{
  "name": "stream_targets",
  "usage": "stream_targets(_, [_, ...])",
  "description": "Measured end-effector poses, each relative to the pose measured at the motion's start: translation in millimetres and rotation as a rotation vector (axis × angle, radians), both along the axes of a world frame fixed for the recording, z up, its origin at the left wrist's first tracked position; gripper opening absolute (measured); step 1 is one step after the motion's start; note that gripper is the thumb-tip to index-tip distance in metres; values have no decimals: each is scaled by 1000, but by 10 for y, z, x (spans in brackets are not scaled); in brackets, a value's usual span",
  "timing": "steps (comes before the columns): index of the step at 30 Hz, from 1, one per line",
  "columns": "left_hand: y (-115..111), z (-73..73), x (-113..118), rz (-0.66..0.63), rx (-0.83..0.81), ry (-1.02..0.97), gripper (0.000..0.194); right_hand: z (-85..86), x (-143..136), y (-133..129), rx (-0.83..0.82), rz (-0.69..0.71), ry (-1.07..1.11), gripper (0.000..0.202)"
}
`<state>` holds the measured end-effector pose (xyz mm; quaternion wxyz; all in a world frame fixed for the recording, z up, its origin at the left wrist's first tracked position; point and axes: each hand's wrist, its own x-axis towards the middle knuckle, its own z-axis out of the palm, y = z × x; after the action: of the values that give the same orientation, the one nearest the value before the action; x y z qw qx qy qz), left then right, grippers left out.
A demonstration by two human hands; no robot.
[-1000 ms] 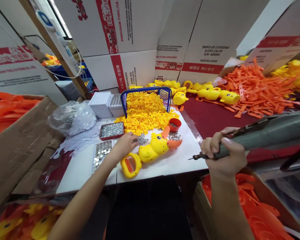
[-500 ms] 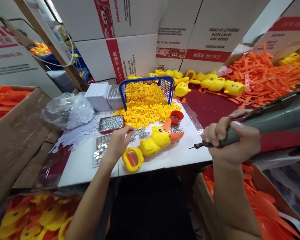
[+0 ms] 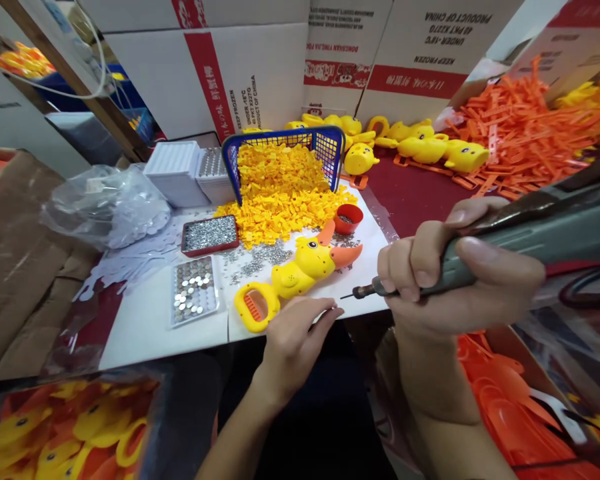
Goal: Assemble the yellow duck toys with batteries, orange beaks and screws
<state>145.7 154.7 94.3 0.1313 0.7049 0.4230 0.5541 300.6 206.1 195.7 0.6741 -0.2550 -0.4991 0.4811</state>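
My right hand point(image 3: 430, 267) is wrapped round a grey-green electric screwdriver point(image 3: 505, 233), its thin bit pointing left. Just left of the bit's tip, the thumb and fingers of my left hand point(image 3: 297, 340) are pinched together; whatever they hold is too small to make out. Behind my left hand a yellow duck toy point(image 3: 303, 270) with an orange open beak and a ring handle lies on the white board point(image 3: 145, 340). Loose screws point(image 3: 260, 259) are scattered behind the toy. A red tray of screws point(image 3: 210, 235) and a red cup point(image 3: 348, 219) stand near them.
A blue basket point(image 3: 285, 137) spills small yellow parts point(image 3: 280, 207) onto the board. A tray of button cells point(image 3: 195, 290) sits at left. Orange strips point(image 3: 525, 127) and more yellow toys point(image 3: 420, 147) lie at the back right. Boxes of parts flank my legs.
My left hand has moved right and nearer to me, from beside the scattered screws to the screwdriver's tip. The screwdriver has moved left. The view has shifted slightly.
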Motion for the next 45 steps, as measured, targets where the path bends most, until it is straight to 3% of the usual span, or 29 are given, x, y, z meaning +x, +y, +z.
stream_targets(4, [-20,-38,174,-28,21,-104,9,-4,27,-138,17,70,-33,12])
stream_targets(14, [-20,-50,267,-18,82,-163,11,0,76,-217,3,-10,-19,7])
stream_targets(22, [7,-89,277,-67,1,-264,4,-35,100,-202,23,48,-14,7])
stream_targets(24, [59,-91,224,-70,14,-126,15,-67,78,-174,46,51,-7,7])
stream_targets(28, [258,-96,67,155,-35,456,92,-134,-12,-122,144,-14,38,10])
stream_targets(29, [301,-106,29,227,-84,584,102,-144,-34,-114,160,-46,52,11])
stream_targets(30, [329,-121,-6,278,-140,687,103,-148,-53,-108,173,-77,63,11])
stream_targets(32, [328,-161,-64,313,-220,838,86,-147,-73,-92,183,-123,70,10])
stream_targets(35, [208,-223,-118,303,-205,940,63,-143,-72,-48,175,-135,48,9])
stream_targets(40, [12,-278,-157,273,-182,948,71,-217,-113,79,173,-146,39,10])
stream_targets(45, [42,-279,-205,225,-148,946,66,-325,-189,172,196,-197,32,12])
